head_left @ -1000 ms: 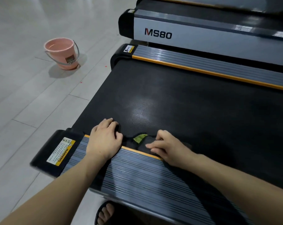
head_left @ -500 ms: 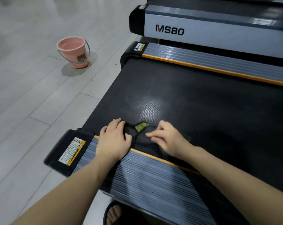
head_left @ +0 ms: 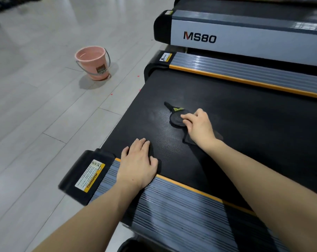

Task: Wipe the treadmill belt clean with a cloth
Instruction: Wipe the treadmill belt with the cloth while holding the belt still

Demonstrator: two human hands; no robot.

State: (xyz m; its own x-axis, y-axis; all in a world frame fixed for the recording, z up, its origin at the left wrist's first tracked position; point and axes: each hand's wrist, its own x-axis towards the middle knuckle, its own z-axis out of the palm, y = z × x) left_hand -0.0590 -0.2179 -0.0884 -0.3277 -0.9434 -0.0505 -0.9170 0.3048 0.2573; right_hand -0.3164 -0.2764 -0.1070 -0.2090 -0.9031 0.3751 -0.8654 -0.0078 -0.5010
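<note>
A black treadmill belt fills the middle of the view. On it lies a dark cloth with a small green patch at its far tip. My right hand lies on top of the cloth near the belt's middle, fingers bent and pressing it onto the belt. My left hand rests flat where the belt meets the near side rail, fingers straight and holding nothing.
A pink bucket with a metal handle stands on the grey tiled floor to the left. The far side rail runs along the belt's other edge. A second treadmill marked MS80 stands behind it.
My right hand has slid the cloth away from the near rail toward the middle of the belt. My left hand let go of the cloth and stayed at the rail edge.
</note>
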